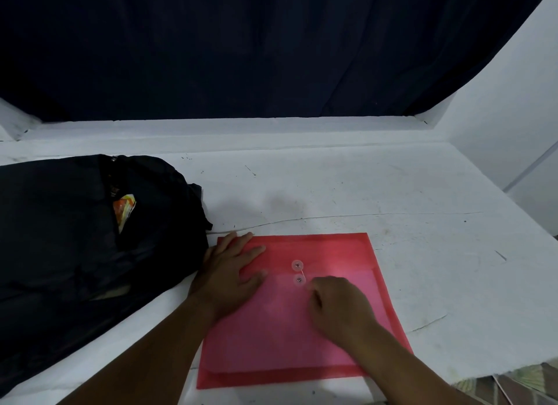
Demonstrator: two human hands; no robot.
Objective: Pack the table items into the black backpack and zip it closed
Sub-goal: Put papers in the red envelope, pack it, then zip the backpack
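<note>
A red plastic document envelope (338,253) lies flat on the white table (392,193), with two round string-tie buttons (298,272) near its middle. My left hand (231,271) rests flat on the envelope's left part, fingers straight. My right hand (335,305) sits on the envelope just right of the lower button, fingers curled, seemingly pinching the thin string at the lower button; the fingertips are hidden. The black backpack (60,238) lies on the left of the table, its top open, with an orange and yellow packet (123,208) showing inside.
A dark curtain (271,42) hangs behind the table's far edge. White walls (498,117) close in on the right. The table's front edge runs at the lower right, with patterned floor (528,383) beyond it.
</note>
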